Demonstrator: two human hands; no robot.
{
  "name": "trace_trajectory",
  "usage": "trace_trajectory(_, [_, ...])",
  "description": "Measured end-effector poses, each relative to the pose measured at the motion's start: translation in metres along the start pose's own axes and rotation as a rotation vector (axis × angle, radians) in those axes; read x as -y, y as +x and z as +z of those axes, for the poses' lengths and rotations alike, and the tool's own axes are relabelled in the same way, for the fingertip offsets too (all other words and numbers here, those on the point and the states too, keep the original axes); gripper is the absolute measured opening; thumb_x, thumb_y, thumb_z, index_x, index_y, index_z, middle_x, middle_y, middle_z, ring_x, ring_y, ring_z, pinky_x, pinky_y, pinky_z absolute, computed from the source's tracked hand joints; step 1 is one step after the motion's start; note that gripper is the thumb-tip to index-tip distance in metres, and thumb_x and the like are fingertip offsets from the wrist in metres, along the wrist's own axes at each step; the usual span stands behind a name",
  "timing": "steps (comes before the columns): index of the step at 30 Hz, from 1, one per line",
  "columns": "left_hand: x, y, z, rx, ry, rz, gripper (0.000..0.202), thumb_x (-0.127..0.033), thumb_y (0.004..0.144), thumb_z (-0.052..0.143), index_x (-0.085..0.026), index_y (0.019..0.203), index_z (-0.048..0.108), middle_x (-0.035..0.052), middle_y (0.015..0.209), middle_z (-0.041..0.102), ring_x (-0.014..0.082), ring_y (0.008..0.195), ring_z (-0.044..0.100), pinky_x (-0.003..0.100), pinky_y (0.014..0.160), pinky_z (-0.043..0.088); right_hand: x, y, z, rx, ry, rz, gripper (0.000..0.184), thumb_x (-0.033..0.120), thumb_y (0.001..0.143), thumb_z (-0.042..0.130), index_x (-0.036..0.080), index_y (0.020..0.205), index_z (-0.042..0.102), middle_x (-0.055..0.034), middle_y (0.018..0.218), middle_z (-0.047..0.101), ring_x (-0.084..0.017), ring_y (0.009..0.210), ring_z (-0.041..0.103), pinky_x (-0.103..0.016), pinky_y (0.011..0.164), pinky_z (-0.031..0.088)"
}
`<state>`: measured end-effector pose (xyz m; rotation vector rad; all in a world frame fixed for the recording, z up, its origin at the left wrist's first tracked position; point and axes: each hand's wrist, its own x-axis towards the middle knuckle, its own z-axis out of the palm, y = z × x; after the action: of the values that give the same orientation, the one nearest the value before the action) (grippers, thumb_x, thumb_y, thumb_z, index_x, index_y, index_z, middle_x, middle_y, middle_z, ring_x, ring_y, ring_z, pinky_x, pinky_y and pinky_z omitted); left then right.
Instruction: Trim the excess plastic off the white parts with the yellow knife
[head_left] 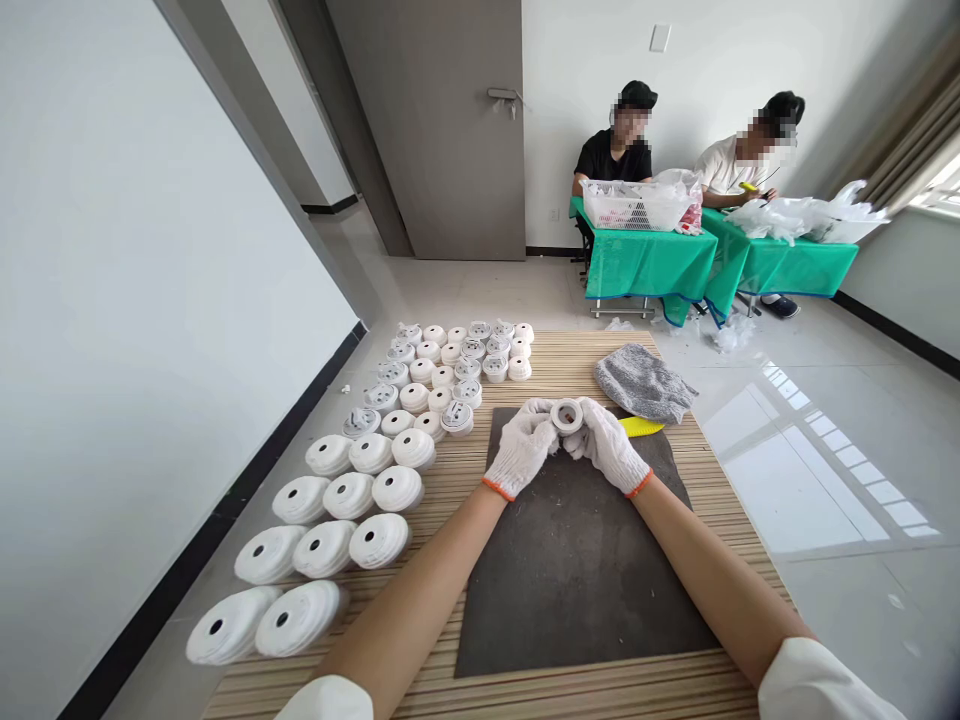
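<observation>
Both my hands wear white knit gloves with orange cuffs. My left hand [523,450] and my right hand [609,446] together grip a small white round part [566,414] with a hollow centre, held above the far end of a dark grey mat [577,570]. The fingers of both hands curl around it. A yellow-handled tool [640,427] lies on the mat just right of my right hand.
Rows of white round covers [349,494] and smaller white bases [457,365] fill the left side of the striped wooden table [720,510]. A grey cloth [643,383] lies at the far right. Two people sit at green-covered tables [652,262] with a white basket [630,205] by the far wall.
</observation>
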<state>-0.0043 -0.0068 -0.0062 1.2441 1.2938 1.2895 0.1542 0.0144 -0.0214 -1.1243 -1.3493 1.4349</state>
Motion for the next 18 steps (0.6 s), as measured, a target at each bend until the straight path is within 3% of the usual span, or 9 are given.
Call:
trace_trajectory(4, [-0.005,-0.002,-0.001,0.083,0.028,0.005,0.024,-0.03,0.077,0.056,-0.019,0.056,0.06,0.0036,0.077,0.064,0.0116,0.062,0.053,0.026,0.056,0.042,0.003,-0.002,0.0,-0.003,0.008,-0.019,0.051,0.066,0.101,0.041,0.02,0.088,0.059,-0.0007,0.056,0.059,-0.012,0.05,0.052,-0.024,0.049,0.044])
trace_trajectory(11, [-0.013,-0.004,-0.001,0.079,0.048,0.028,0.03,-0.036,0.078,0.055,-0.019,0.053,0.055,0.0061,0.083,0.063,0.0125,0.066,0.055,0.027,0.059,0.043,0.0,0.001,0.001,-0.004,0.018,-0.027,0.05,0.065,0.101,0.04,0.02,0.088,0.058,-0.0007,0.056,0.058,-0.013,0.05,0.052,-0.024,0.049,0.043])
trace_trajectory(18, [-0.009,-0.003,-0.002,0.066,0.081,0.04,0.03,-0.034,0.08,0.054,-0.019,0.054,0.057,0.0055,0.08,0.063,0.0149,0.072,0.056,0.029,0.066,0.043,-0.003,0.004,0.0,0.018,0.005,0.005,0.054,0.063,0.105,0.031,0.019,0.09,0.059,-0.0027,0.059,0.06,-0.013,0.054,0.055,-0.023,0.051,0.045])
